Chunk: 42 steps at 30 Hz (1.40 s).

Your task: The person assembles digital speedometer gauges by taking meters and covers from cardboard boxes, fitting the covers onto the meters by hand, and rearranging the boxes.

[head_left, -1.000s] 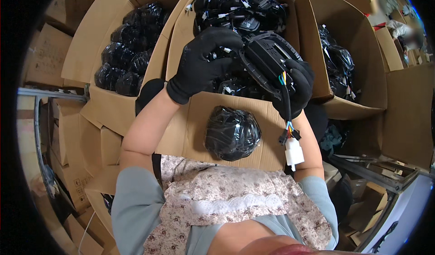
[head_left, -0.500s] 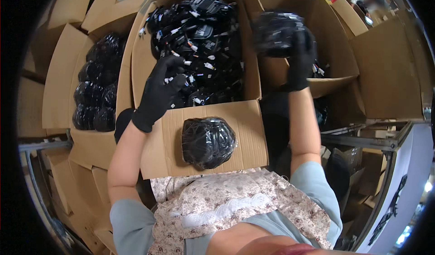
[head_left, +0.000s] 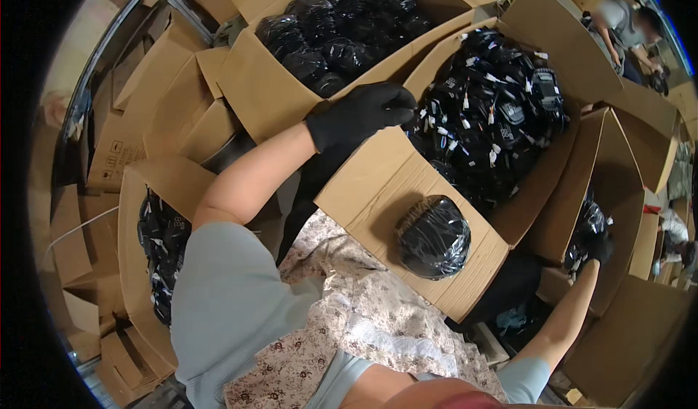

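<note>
Half a second ago the right hand was raised over the right-hand boxes with a black wrapped bundle in it, and the left hand lay on the parts in the middle box; since then the view has swung to the left, the right arm has dropped, and the bundle has gone from sight.

Head view: the left hand [head_left: 361, 113], in a black glove, rests on the near left rim of the middle box [head_left: 378, 183], fingers curled over the cardboard edge just beside the heap of black parts with white plugs [head_left: 494, 118] that fills this box. It clasps nothing but the rim; no part is in its grip. On the folded-out flap of the same box lies a round bundle wrapped in clear film [head_left: 434, 236], well apart from both hands. The right hand [head_left: 600, 249], also gloved in black, reaches down into the side box [head_left: 618, 191] to the right, among dark wrapped pieces; whether it is clenched on one of them I cannot tell, since the glove merges with the dark contents. Behind the left hand stands another box of wrapped bundles [head_left: 342, 31]. A further box of black parts [head_left: 163, 242] sits low at the left, beside the grey sleeve [head_left: 233, 300]. Another person [head_left: 625, 20] stands at the top right.
</note>
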Each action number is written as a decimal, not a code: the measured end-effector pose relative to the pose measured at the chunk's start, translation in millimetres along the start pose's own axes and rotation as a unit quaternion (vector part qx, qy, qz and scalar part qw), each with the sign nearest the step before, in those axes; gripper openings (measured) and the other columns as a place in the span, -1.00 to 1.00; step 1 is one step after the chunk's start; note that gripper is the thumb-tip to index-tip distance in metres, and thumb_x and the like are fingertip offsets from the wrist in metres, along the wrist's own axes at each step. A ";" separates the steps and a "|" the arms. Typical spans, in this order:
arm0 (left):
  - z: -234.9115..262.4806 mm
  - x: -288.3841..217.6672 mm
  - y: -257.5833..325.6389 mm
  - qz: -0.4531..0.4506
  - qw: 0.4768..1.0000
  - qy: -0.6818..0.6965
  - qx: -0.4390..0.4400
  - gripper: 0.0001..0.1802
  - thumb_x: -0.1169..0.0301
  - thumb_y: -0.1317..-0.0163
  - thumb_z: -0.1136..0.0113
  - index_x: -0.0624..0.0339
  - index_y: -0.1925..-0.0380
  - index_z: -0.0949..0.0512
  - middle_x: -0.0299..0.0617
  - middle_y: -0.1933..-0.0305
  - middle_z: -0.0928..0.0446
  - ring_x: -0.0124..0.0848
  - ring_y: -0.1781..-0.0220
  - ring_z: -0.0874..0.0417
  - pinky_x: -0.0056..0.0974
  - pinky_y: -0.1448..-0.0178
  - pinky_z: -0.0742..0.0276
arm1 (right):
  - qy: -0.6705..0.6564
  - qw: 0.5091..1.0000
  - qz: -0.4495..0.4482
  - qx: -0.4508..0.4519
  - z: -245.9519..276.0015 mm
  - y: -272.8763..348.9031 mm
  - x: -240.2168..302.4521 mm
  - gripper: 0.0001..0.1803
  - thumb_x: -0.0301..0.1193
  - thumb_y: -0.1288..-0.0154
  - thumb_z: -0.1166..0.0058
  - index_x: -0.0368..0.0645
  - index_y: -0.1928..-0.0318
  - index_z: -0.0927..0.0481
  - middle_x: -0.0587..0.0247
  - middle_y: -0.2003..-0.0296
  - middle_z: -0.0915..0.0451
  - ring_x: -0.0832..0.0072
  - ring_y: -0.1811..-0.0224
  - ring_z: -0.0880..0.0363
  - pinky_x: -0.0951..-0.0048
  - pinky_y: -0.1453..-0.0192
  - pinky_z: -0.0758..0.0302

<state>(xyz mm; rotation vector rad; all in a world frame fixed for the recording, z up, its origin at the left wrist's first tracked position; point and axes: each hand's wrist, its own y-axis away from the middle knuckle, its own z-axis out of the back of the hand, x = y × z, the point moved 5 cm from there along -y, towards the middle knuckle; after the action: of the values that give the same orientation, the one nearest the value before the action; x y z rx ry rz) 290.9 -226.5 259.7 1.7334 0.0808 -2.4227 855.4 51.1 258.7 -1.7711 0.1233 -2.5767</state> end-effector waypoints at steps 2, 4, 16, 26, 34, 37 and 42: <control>37.8 5.1 15.2 -0.079 0.977 -0.127 -0.150 -0.72 0.23 -0.29 -0.17 0.15 0.11 -0.59 -0.20 0.12 -0.61 -0.37 0.05 -0.62 -0.26 -0.07 -0.50 | 0.152 0.982 0.084 -0.079 4.8 -10.2 9.5 -0.62 -0.35 -0.40 0.01 -0.30 -0.13 -0.50 0.02 0.00 -0.59 0.28 -0.01 -0.56 0.30 -0.13 -0.48; 101.9 43.0 2.8 -0.038 0.946 -0.220 -0.233 -0.69 0.17 -0.28 -0.13 0.13 0.13 -0.60 -0.13 0.06 -0.60 -0.22 0.00 -0.61 -0.21 -0.11 -0.50 | 0.303 0.925 0.163 -0.159 7.3 -11.1 22.5 -0.63 -0.35 -0.39 -0.02 -0.33 -0.11 -0.50 -0.05 0.03 -0.60 0.25 0.00 -0.57 0.26 -0.11 -0.50; 178.7 216.5 -130.0 0.027 0.894 -0.371 -0.250 -0.61 0.05 -0.18 -0.12 0.06 0.16 -0.62 -0.04 0.04 -0.61 -0.04 0.02 -0.61 -0.08 -0.12 -0.50 | 0.072 0.892 0.032 0.446 -220.0 252.0 151.5 0.10 -0.06 0.22 -0.51 -0.22 -0.34 -0.28 -0.05 -0.41 -0.12 0.10 -0.45 -0.09 0.11 -0.46 -0.10; -63.6 41.2 -221.5 -0.261 0.928 -0.262 0.052 -0.65 0.07 -0.15 -0.17 0.01 0.19 -0.63 -0.10 0.09 -0.63 -0.09 0.10 -0.63 -0.06 -0.08 -0.50 | 0.247 0.820 0.266 0.442 -242.2 267.7 127.1 -0.09 -0.08 0.15 -0.44 -0.12 -0.26 -0.41 -0.40 -0.18 -0.27 -0.22 -0.20 -0.34 -0.04 -0.25 -0.33; -289.3 69.2 -236.2 -0.373 0.777 -0.443 0.245 -0.17 -0.19 -0.01 -0.27 0.15 -0.17 -0.43 0.10 -0.11 -0.51 0.01 -0.12 -0.55 0.00 -0.21 -0.44 | 0.103 0.873 0.212 0.427 -222.1 248.1 123.0 -0.07 -0.14 0.17 -0.49 -0.16 -0.26 -0.39 -0.29 -0.21 -0.27 -0.17 -0.20 -0.33 -0.04 -0.27 -0.28; -347.2 73.6 -250.7 -0.242 0.769 -0.495 0.324 -0.30 -0.19 -0.12 -0.12 0.12 -0.08 -0.49 0.06 -0.13 -0.53 -0.05 -0.18 -0.53 -0.01 -0.29 -0.36 | 0.065 0.889 0.222 0.395 -212.6 242.4 114.1 -0.09 -0.15 0.18 -0.49 -0.14 -0.23 -0.40 -0.24 -0.22 -0.26 -0.15 -0.20 -0.33 -0.04 -0.27 -0.27; -365.3 143.8 -278.1 -0.138 0.852 -0.448 0.233 -0.62 0.18 -0.17 -0.03 0.15 0.15 -0.63 0.09 0.09 -0.63 -0.03 0.01 -0.66 -0.03 -0.13 -0.51 | 0.030 0.905 0.135 0.403 -177.8 235.7 103.4 0.07 -0.08 0.31 -0.55 -0.10 -0.29 -0.35 -0.24 -0.28 -0.21 -0.13 -0.30 -0.27 0.02 -0.33 -0.28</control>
<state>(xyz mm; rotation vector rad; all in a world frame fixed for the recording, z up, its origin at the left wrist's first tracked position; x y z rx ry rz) 542.1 83.4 -9.1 0.5131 -0.4307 -3.4098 644.4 -179.2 274.7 -1.2449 -0.5709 -2.0189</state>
